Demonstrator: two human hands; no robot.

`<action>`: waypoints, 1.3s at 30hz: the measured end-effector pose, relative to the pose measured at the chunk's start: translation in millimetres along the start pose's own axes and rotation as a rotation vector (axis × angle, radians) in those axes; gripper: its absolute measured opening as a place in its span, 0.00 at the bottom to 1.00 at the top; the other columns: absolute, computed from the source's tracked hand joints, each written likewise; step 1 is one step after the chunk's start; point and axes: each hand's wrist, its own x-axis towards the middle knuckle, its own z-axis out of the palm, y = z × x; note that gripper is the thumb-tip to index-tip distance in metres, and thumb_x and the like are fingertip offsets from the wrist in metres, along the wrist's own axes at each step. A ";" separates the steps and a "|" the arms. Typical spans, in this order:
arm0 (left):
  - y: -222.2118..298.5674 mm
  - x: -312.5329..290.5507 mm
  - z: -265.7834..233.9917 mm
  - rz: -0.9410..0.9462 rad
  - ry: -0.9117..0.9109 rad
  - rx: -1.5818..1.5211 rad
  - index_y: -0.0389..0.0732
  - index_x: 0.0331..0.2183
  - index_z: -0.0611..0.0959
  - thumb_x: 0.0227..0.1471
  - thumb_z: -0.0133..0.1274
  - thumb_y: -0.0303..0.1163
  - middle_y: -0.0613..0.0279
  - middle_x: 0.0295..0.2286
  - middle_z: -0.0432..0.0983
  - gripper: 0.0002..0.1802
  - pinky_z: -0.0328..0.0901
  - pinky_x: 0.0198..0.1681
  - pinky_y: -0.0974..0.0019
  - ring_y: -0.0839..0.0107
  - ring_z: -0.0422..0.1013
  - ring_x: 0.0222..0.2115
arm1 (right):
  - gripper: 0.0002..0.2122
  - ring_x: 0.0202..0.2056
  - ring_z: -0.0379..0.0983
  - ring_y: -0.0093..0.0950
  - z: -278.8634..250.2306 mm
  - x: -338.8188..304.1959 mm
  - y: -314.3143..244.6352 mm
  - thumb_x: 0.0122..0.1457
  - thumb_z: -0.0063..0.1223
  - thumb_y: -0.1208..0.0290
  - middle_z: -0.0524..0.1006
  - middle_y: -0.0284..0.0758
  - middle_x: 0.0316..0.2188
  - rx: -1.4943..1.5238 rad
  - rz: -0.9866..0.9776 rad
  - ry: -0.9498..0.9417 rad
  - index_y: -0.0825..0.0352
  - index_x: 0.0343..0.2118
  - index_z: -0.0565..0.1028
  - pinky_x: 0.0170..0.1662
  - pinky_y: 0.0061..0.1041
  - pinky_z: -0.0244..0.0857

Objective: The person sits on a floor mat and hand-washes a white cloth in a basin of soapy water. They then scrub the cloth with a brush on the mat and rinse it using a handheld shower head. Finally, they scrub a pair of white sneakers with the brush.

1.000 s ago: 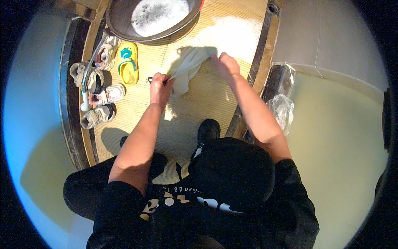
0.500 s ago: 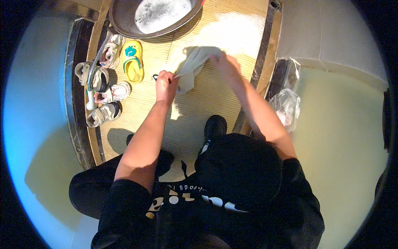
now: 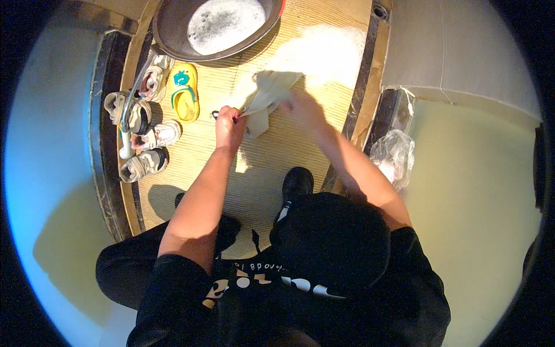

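A pale cream cloth hangs bunched over the ribbed floor, a little in front of me. My left hand is closed on its left end, the fingers pinched together. At the cloth's right side is my right hand, smeared by motion and lit brightly. Its fingertips reach the cloth's edge, but I cannot tell whether they grip it. One corner of the cloth sticks out beyond the right hand, and another part droops down between the two hands.
A dark basin of foamy water stands at the far side. Along the left lie a yellow clog, several sneakers and a white shower head on a metal hose. A clear plastic bag sits at right, below a floor drain.
My right hand has moved down and toward the left, away from the cloth's far right corner. The left hand keeps its pinch. The whole view has shifted slightly.
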 end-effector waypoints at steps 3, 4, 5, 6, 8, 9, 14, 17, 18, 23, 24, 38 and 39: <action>-6.1 -2.8 -2.5 -0.089 -0.033 0.026 0.35 0.17 0.71 0.36 0.56 0.18 0.55 0.21 0.66 0.09 0.63 0.30 0.62 0.59 0.66 0.24 | 0.23 0.37 0.74 0.47 6.0 -10.7 -5.2 0.59 0.45 0.51 0.77 0.49 0.34 -0.172 -0.297 -0.046 0.69 0.42 0.72 0.41 0.41 0.67; -7.2 -3.5 -1.7 -0.091 -0.032 -0.002 0.35 0.17 0.72 0.38 0.57 0.20 0.56 0.21 0.65 0.09 0.62 0.29 0.63 0.60 0.65 0.24 | 0.23 0.38 0.74 0.48 -1.3 -7.1 -3.2 0.59 0.44 0.50 0.77 0.49 0.34 -0.026 -0.164 -0.057 0.69 0.42 0.72 0.41 0.41 0.67; -6.6 -4.3 -2.9 -0.093 -0.031 -0.027 0.36 0.17 0.72 0.39 0.58 0.22 0.57 0.21 0.65 0.10 0.62 0.29 0.63 0.62 0.64 0.23 | 0.24 0.38 0.74 0.48 -10.1 -3.3 -4.3 0.59 0.44 0.49 0.77 0.49 0.35 0.124 -0.032 -0.047 0.70 0.42 0.72 0.42 0.41 0.67; -3.3 -4.0 -1.7 -0.089 -0.036 -0.068 0.37 0.17 0.72 0.40 0.60 0.23 0.59 0.21 0.65 0.11 0.61 0.28 0.64 0.64 0.63 0.23 | 0.25 0.39 0.73 0.48 -26.9 10.0 5.6 0.59 0.43 0.48 0.77 0.49 0.35 0.168 0.160 -0.054 0.70 0.42 0.72 0.42 0.41 0.67; 1.1 0.1 -2.3 -0.127 -0.077 -0.061 0.37 0.18 0.75 0.41 0.60 0.25 0.59 0.21 0.65 0.09 0.62 0.29 0.64 0.65 0.64 0.23 | 0.26 0.40 0.73 0.48 -45.9 41.8 35.3 0.59 0.41 0.46 0.77 0.49 0.35 0.051 0.368 -0.049 0.70 0.42 0.72 0.43 0.42 0.66; 3.4 -0.1 -3.1 -0.148 -0.094 -0.056 0.37 0.19 0.76 0.42 0.59 0.26 0.59 0.21 0.66 0.09 0.62 0.29 0.64 0.65 0.64 0.23 | 0.27 0.40 0.73 0.48 -48.7 48.7 43.1 0.59 0.41 0.45 0.77 0.49 0.35 -0.118 0.392 -0.049 0.70 0.42 0.72 0.43 0.42 0.66; 1.6 0.2 -2.2 -0.163 -0.054 -0.015 0.35 0.18 0.76 0.40 0.56 0.21 0.56 0.23 0.68 0.05 0.63 0.30 0.63 0.62 0.67 0.24 | 0.27 0.38 0.74 0.47 5.6 12.0 6.0 0.59 0.41 0.44 0.77 0.48 0.35 -0.271 0.049 -0.125 0.70 0.43 0.72 0.42 0.41 0.67; 2.9 -2.5 -1.9 -0.150 -0.045 -0.017 0.35 0.18 0.76 0.41 0.57 0.21 0.56 0.23 0.68 0.06 0.63 0.30 0.64 0.63 0.66 0.24 | 0.27 0.37 0.74 0.46 27.5 -11.6 -0.4 0.58 0.42 0.45 0.77 0.49 0.34 -0.092 -0.117 -0.165 0.70 0.41 0.72 0.42 0.42 0.67; 1.5 -2.8 -3.4 -0.153 -0.034 -0.032 0.35 0.18 0.76 0.41 0.57 0.22 0.56 0.23 0.67 0.06 0.63 0.29 0.64 0.63 0.66 0.24 | 0.27 0.37 0.74 0.46 16.6 -7.2 -3.4 0.58 0.43 0.45 0.77 0.49 0.33 0.055 0.042 -0.123 0.70 0.41 0.73 0.42 0.42 0.67; 11.0 -0.6 -1.6 -0.195 -0.066 -0.080 0.35 0.19 0.77 0.42 0.59 0.25 0.56 0.23 0.68 0.07 0.63 0.30 0.64 0.63 0.66 0.24 | 0.26 0.37 0.75 0.47 -35.6 38.9 52.6 0.59 0.42 0.46 0.77 0.51 0.33 -0.135 0.329 0.055 0.70 0.37 0.75 0.42 0.42 0.67; 11.7 0.4 -3.6 -0.213 -0.075 -0.076 0.35 0.19 0.77 0.42 0.59 0.25 0.56 0.23 0.68 0.07 0.63 0.30 0.64 0.63 0.66 0.24 | 0.26 0.37 0.75 0.47 -35.3 40.2 55.6 0.59 0.42 0.46 0.77 0.51 0.33 -0.130 0.307 0.073 0.71 0.37 0.75 0.42 0.42 0.67; 4.0 -0.5 2.4 -0.134 -0.034 0.002 0.36 0.20 0.77 0.42 0.59 0.23 0.55 0.23 0.68 0.07 0.64 0.31 0.61 0.59 0.68 0.25 | 0.25 0.41 0.74 0.43 -69.2 45.7 14.2 0.59 0.41 0.49 0.77 0.48 0.37 -0.115 0.339 -0.043 0.71 0.38 0.75 0.44 0.42 0.67; 2.2 -3.9 4.4 -0.118 -0.016 0.010 0.36 0.20 0.77 0.42 0.59 0.23 0.55 0.23 0.68 0.06 0.64 0.31 0.61 0.59 0.68 0.25 | 0.24 0.41 0.74 0.43 -65.0 41.8 5.8 0.59 0.41 0.50 0.77 0.49 0.36 -0.101 0.331 -0.053 0.71 0.37 0.76 0.44 0.42 0.67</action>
